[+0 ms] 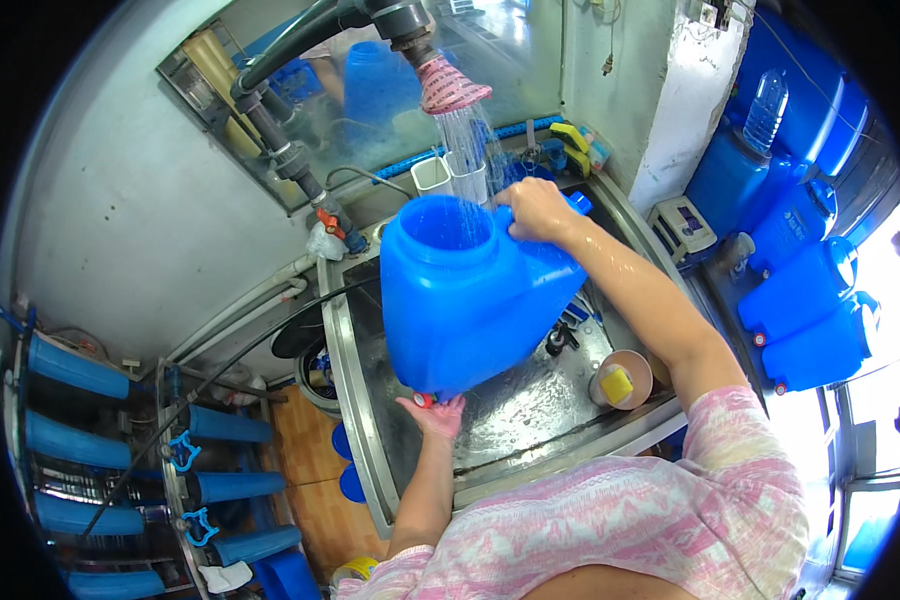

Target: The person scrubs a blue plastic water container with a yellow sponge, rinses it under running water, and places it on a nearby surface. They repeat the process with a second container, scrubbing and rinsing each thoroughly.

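Note:
A large blue plastic water jug [450, 315] is held tilted above a stainless steel sink [487, 427], its wide round mouth uncovered. Water falls in thin streams from a shower-like outlet wrapped in pink printed material [454, 86], at and into the mouth. My right hand [536, 210] grips the handle at the jug's top, beside a small blue cap [580, 202]. Under the lower end, my left hand [439, 416] supports the jug, palm up, near its red-capped spout [423, 400]. Wet drops show on my right forearm.
A pink bowl with a yellow sponge [616, 385] stands at the sink's right. White containers [431, 175] and yellow-green sponges [570, 137] line the back ledge. A pipe valve with an orange-red handle [331, 223] is at left. More blue jugs [799, 289] stand at right, blue filter housings [236, 487] at left.

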Action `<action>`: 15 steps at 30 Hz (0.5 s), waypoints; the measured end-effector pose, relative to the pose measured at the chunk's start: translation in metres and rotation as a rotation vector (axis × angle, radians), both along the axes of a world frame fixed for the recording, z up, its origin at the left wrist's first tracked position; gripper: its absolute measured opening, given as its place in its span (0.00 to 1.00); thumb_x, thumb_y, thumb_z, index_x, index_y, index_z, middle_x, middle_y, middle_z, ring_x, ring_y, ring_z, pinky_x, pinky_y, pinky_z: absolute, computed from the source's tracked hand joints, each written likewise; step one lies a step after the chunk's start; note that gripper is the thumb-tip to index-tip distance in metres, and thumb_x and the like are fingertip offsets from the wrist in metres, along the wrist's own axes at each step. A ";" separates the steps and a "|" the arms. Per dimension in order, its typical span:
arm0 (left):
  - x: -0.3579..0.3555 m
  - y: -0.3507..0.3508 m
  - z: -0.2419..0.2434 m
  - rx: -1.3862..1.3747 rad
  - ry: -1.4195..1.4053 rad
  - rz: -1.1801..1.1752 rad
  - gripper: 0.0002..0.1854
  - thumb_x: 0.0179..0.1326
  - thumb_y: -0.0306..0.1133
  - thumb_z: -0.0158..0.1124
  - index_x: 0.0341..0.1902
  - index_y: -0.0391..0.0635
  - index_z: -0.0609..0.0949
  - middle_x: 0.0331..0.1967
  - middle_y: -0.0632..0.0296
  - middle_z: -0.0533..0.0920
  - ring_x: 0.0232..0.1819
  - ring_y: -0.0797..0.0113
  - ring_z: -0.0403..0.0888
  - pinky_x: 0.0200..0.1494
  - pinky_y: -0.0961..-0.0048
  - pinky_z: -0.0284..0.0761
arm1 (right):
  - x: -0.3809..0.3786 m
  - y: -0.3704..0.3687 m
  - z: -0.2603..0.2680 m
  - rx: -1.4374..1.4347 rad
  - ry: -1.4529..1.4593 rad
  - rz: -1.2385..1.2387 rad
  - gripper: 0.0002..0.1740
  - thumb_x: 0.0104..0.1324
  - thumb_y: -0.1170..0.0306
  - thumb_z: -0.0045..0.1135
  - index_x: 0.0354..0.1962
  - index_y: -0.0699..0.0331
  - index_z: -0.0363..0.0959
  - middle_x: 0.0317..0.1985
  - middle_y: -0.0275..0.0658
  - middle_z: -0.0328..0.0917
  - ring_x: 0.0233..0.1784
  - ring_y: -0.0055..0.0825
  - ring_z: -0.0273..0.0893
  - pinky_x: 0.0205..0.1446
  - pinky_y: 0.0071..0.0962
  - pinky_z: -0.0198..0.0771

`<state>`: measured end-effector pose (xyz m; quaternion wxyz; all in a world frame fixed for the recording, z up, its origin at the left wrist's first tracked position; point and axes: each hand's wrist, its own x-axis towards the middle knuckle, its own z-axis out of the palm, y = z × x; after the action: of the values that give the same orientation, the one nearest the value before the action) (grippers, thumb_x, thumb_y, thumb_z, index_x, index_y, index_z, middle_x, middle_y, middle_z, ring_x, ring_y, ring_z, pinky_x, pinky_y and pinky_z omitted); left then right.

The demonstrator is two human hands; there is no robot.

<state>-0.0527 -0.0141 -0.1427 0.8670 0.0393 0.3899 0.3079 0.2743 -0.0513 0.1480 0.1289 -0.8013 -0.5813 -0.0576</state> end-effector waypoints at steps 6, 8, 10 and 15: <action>0.001 -0.003 0.020 -0.034 -0.026 0.043 0.74 0.34 0.88 0.42 0.71 0.32 0.50 0.74 0.47 0.46 0.75 0.47 0.42 0.74 0.54 0.34 | 0.016 -0.016 -0.022 0.305 0.009 0.030 0.15 0.44 0.68 0.61 0.34 0.54 0.80 0.31 0.44 0.81 0.37 0.43 0.80 0.40 0.39 0.75; 0.004 0.004 0.034 0.054 0.022 0.106 0.69 0.39 0.86 0.42 0.69 0.32 0.55 0.72 0.48 0.52 0.73 0.49 0.49 0.74 0.55 0.40 | 0.029 -0.039 -0.047 0.483 0.115 0.076 0.14 0.45 0.69 0.60 0.34 0.54 0.79 0.32 0.42 0.81 0.38 0.42 0.80 0.39 0.39 0.75; 0.005 0.025 0.055 0.280 0.033 0.188 0.62 0.46 0.83 0.41 0.67 0.32 0.61 0.69 0.48 0.60 0.69 0.53 0.57 0.71 0.58 0.47 | 0.046 -0.067 -0.083 0.554 0.349 -0.057 0.15 0.46 0.72 0.59 0.35 0.55 0.78 0.33 0.43 0.81 0.39 0.45 0.79 0.39 0.39 0.74; -0.001 0.096 0.132 0.710 0.355 -0.024 0.50 0.60 0.73 0.41 0.59 0.30 0.71 0.57 0.51 0.75 0.61 0.59 0.69 0.63 0.68 0.59 | 0.044 -0.113 -0.196 0.641 0.454 -0.434 0.32 0.53 0.81 0.52 0.57 0.63 0.58 0.37 0.60 0.77 0.43 0.59 0.76 0.44 0.47 0.71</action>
<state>-0.0537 0.0820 -0.0103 0.7223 0.3936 0.4024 0.4018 0.3180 -0.1644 -0.0476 0.4799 -0.8166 -0.3097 -0.0832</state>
